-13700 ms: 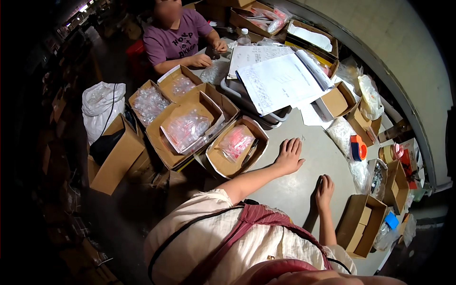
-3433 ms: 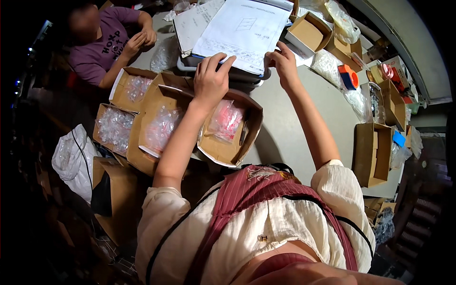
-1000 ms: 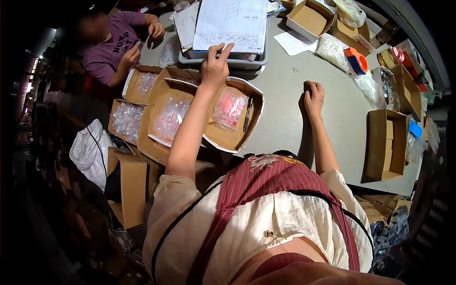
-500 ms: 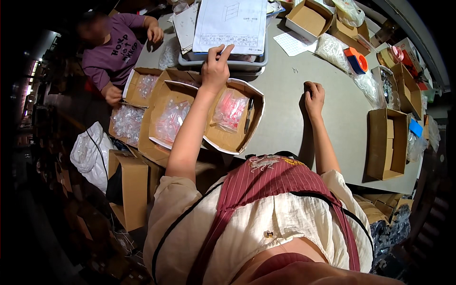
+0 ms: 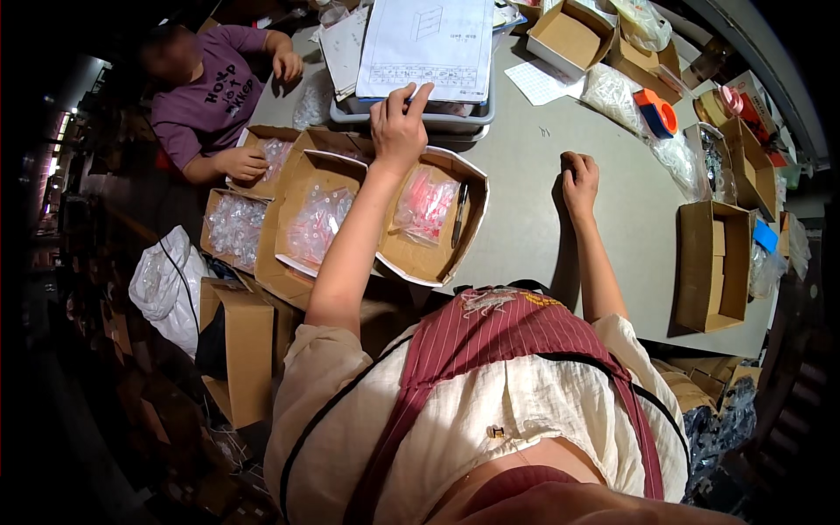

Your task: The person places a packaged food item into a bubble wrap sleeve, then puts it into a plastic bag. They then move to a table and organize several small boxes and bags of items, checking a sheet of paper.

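Observation:
My left hand (image 5: 399, 131) reaches over the boxes to the lower edge of a printed sheet (image 5: 424, 52) with a line drawing and a table on it. Two of its fingers stretch apart against that edge, and nothing is gripped. The sheet lies on a stack of papers above a grey plastic bin (image 5: 481, 120). Below my left wrist is an open cardboard box (image 5: 464, 252) with a bag of pink and clear parts (image 5: 427, 206) and a black pen (image 5: 459, 214). On the grey table, my right hand (image 5: 578, 182) rests with curled fingers, near a few tiny white pieces (image 5: 544, 132).
Cardboard trays of small clear bags (image 5: 319, 214) stand at the left, where a co-worker's hand (image 5: 242, 164) is over one. On the right are an empty cardboard box (image 5: 731, 302), an orange and blue tape dispenser (image 5: 656, 112) and plastic bags of parts (image 5: 612, 94).
The co-worker's lower hand has moved from the tray's outer edge to over its bags. My left hand has shifted very slightly right; my right hand stays put.

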`<act>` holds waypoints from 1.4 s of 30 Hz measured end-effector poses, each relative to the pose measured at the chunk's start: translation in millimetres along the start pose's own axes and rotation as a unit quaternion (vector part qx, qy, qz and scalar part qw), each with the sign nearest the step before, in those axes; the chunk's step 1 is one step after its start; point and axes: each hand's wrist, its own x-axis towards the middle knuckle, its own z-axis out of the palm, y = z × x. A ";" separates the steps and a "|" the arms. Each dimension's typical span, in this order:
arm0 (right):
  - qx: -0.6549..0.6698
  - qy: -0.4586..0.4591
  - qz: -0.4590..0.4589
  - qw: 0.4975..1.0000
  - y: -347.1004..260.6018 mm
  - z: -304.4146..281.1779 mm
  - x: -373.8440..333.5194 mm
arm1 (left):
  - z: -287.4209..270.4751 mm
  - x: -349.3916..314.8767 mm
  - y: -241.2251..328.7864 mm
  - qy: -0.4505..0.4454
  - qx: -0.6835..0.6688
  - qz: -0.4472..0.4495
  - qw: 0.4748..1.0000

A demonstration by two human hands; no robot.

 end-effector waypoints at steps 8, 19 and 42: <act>-0.001 -0.002 0.001 1.000 -2.8 -1.2 0.1 | -9.6 5.7 1.4 -0.015 0.052 0.033 0.998; 0.017 -0.007 0.012 1.000 -2.9 -2.2 0.0 | -0.6 5.3 -7.7 -0.027 -0.030 0.057 0.998; 0.011 0.000 0.000 1.000 -5.7 -3.9 0.2 | -1.9 2.7 -4.6 -0.033 0.001 0.069 0.997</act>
